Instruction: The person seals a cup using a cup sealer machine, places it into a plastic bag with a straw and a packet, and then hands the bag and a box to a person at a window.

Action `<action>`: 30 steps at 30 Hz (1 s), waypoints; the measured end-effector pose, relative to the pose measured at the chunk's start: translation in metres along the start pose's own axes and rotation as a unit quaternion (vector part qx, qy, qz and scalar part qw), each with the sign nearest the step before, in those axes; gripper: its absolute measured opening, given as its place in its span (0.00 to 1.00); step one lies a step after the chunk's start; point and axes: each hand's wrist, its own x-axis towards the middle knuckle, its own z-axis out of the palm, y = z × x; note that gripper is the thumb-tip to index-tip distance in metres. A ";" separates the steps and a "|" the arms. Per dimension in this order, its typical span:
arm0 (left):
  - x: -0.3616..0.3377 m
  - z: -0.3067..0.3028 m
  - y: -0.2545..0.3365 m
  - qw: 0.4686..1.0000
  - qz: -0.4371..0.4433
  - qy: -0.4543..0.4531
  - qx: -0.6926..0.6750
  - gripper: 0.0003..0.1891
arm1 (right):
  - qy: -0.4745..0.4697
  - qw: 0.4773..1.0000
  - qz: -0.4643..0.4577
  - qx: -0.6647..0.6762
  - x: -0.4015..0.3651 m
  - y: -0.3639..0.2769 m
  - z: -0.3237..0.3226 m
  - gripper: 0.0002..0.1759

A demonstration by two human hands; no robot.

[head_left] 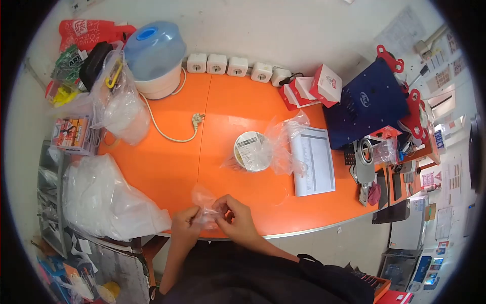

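At the front edge of the orange table, a small clear plastic bag (204,196) is pinched between both hands. My left hand (185,226) grips its left side with fingers closed. My right hand (237,221) holds its right side, thumb and fingertips pressed together. Beyond the hands, a round container (251,151) with a printed label on top stands inside another clear bag (278,147), whose loose end spreads to the right. That loose plastic partly overlaps an open booklet (315,164) of printed tables.
White plastic sheeting (109,200) lies at the left. Behind are a blue-lidded water dispenser (154,53), a plug on its cable (197,120) and several sockets (238,66). Red-and-white boxes (326,85), a dark blue box (367,101) and a metal scale (364,164) stand at right.
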 end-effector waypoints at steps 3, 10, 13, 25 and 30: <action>-0.014 -0.003 0.007 0.998 0.014 -0.041 0.055 0.02 | 0.002 0.999 -0.018 -0.041 -0.007 -0.010 -0.007 0.09; -0.026 0.014 0.052 0.976 0.157 0.076 0.127 0.07 | 0.134 0.956 -0.221 -0.137 -0.019 -0.038 -0.024 0.08; -0.022 0.015 0.067 0.927 0.251 0.133 0.244 0.10 | 0.136 0.976 -0.171 -0.025 -0.017 -0.039 -0.025 0.09; -0.012 0.012 0.062 0.948 0.259 0.094 0.157 0.17 | 0.071 0.989 -0.087 0.094 -0.020 -0.032 -0.002 0.15; -0.007 -0.011 0.057 0.924 0.247 -0.057 0.288 0.22 | -0.040 0.986 -0.132 -0.095 -0.014 -0.051 -0.014 0.24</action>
